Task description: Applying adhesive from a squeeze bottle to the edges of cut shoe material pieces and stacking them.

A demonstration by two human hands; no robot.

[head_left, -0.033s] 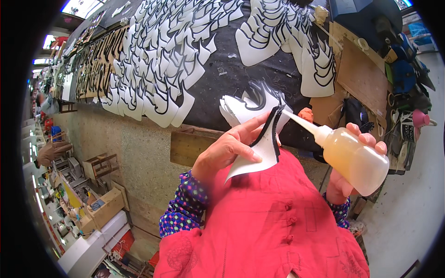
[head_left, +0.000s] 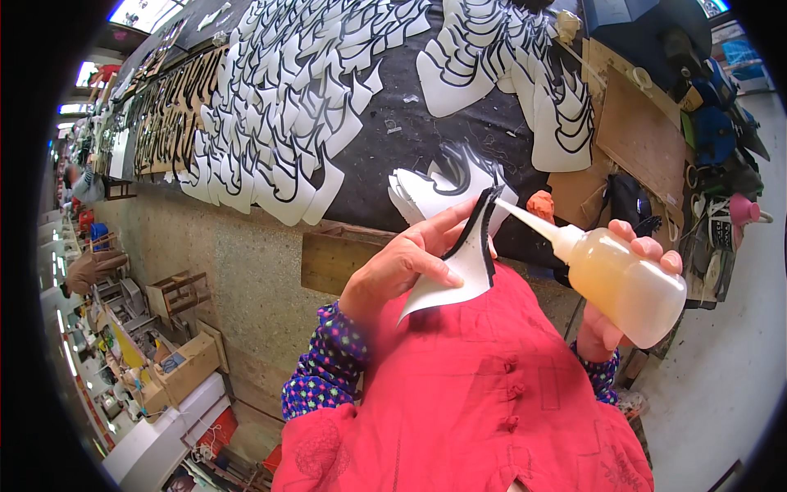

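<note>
My left hand [head_left: 410, 266] is closed on a curved white cut piece [head_left: 459, 266] with black edging, thumb on its face and fingers behind. The piece is held above my red apron, its narrow black end up. In my right hand [head_left: 611, 328] is a translucent squeeze bottle [head_left: 627, 287] of amber liquid, tilted with its base to the lower right. The long white nozzle [head_left: 529, 220] reaches to the black edge near the piece's top; whether the tip touches it, I cannot tell. Just beyond lies a stack of similar white pieces [head_left: 414, 193] on the dark table.
Overlapping rows of white black-edged pieces [head_left: 279, 123] cover the table's left; more pieces [head_left: 467, 61] lie at the back right. An orange lump [head_left: 540, 205] sits behind the nozzle. Cardboard [head_left: 639, 135] and a pink cup-shaped thing [head_left: 744, 211] are at right. A wooden drawer [head_left: 340, 261] is below the table edge.
The squeeze bottle in my right hand has shifted very slightly left. My left hand and the white piece look unchanged.
</note>
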